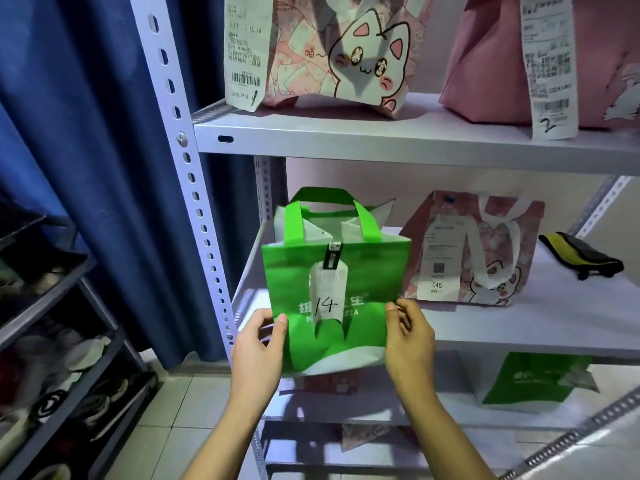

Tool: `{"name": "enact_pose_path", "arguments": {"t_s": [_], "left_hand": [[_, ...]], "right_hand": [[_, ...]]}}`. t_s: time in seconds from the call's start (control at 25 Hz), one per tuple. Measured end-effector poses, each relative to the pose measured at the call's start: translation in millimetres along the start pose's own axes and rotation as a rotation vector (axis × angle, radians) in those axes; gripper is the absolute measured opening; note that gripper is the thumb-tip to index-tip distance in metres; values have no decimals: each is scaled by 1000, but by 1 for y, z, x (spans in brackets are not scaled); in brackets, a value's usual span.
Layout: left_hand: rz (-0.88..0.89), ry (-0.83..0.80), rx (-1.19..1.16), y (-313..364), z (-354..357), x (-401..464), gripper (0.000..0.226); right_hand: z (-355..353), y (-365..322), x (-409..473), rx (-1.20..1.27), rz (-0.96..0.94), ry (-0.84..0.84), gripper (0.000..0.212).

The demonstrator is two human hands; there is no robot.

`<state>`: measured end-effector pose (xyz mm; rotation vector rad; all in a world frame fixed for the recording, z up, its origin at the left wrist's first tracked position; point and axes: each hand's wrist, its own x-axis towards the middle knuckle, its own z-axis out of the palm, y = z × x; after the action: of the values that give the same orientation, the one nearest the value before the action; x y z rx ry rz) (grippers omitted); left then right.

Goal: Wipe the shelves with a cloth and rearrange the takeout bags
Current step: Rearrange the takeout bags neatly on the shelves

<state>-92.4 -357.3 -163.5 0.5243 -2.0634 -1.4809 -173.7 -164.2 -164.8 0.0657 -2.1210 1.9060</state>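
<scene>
I hold a green takeout bag (367, 278) with a receipt marked 14 at the front left of the middle shelf (540, 323). My left hand (258, 348) grips its lower left side, thumb on the front. My right hand (410, 341) grips its lower right side. A pink cat-print bag (478, 251) with a receipt marked 046 stands just to the right. Further right on the same shelf lies a black and yellow cloth (581, 256).
The top shelf (381, 136) carries a cat-print bag (346, 53) and a pink bag (491, 64) with receipts. Another green bag (530, 379) sits on the lower shelf. A blue curtain (104, 150) and a dark shoe rack (52, 341) stand to the left.
</scene>
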Motion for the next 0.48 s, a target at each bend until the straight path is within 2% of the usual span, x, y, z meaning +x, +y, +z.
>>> {"name": "enact_pose_path", "arguments": {"t_s": [0.08, 0.2, 0.32, 0.4, 0.48], "left_hand": [[50, 0, 9, 11, 0, 14, 14], [82, -58, 8, 20, -4, 26, 12], [33, -106, -13, 3, -8, 10, 38], [2, -51, 32, -11, -7, -3, 43], [-23, 28, 59, -18, -5, -4, 32]], "right_hand": [[9, -11, 12, -23, 8, 11, 19], [18, -18, 20, -45, 25, -95, 28], [14, -2, 6, -154, 44, -187, 30], [10, 8, -5, -210, 22, -137, 20], [10, 12, -7, -228, 10, -19, 11]]}}
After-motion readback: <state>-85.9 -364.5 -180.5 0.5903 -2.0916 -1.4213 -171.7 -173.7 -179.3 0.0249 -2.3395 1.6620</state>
